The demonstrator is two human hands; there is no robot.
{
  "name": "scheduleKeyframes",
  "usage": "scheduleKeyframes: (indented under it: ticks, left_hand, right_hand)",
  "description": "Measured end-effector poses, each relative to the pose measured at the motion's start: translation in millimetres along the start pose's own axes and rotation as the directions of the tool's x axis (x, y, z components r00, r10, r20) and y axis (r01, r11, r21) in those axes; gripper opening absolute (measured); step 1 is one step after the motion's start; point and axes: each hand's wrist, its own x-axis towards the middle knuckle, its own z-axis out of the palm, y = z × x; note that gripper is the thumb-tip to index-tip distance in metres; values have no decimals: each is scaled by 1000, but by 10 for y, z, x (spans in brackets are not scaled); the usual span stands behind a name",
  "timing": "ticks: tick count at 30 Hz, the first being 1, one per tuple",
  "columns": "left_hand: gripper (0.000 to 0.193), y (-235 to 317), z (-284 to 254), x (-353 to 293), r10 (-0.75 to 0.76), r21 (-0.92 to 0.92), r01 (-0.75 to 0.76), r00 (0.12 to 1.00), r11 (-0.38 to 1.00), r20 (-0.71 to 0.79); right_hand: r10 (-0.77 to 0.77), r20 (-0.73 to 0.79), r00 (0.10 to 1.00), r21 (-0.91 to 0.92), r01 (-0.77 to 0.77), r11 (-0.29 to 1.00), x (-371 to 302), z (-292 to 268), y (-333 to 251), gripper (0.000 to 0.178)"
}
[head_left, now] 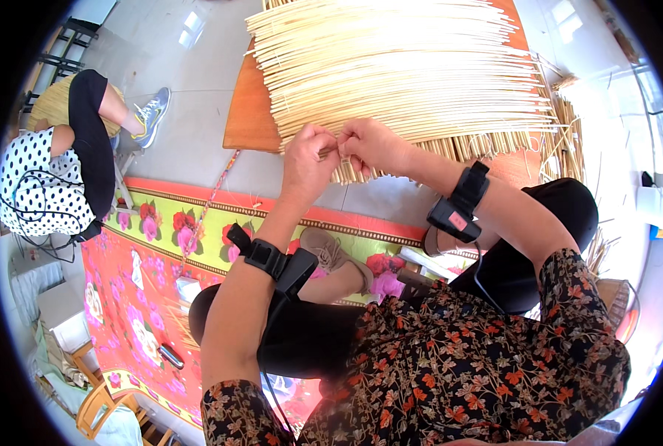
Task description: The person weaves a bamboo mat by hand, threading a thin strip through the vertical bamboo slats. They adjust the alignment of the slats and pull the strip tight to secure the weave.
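Observation:
A wide mat of pale straw stalks [405,82] lies on an orange-brown wooden board [248,111]. Its stalks run side by side, roughly left to right, and their ends bunch along the near edge. At the mat's near left corner my left hand [309,160] is closed, fingers pinched round straw stalks. Touching it from the right, my right hand [376,145] is also closed, with thumb and fingertips pressed together over the stalks. What lies between the right fingertips is too small to make out. Both wrists carry black strapped devices.
A red and green flowered floor cloth [142,297] spreads below my legs, with a small dark object [171,355] on it. Loose straw [565,141] stands right of the board. Another person [56,178] sits at the left. A wooden chair [97,409] is at lower left.

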Motion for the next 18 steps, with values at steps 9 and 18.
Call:
scheduleKeyframes:
  ticks: [9, 18]
  left_hand:
    - [9, 49, -46, 16, -7, 83, -1, 996, 997, 90]
    - [9, 6, -12, -26, 16, 10, -17, 995, 1000, 101]
  right_hand:
    - [-40, -12, 999, 268, 42, 962, 26, 4, 189, 5]
    - [234, 150, 961, 212, -262, 941, -63, -109, -48, 7]
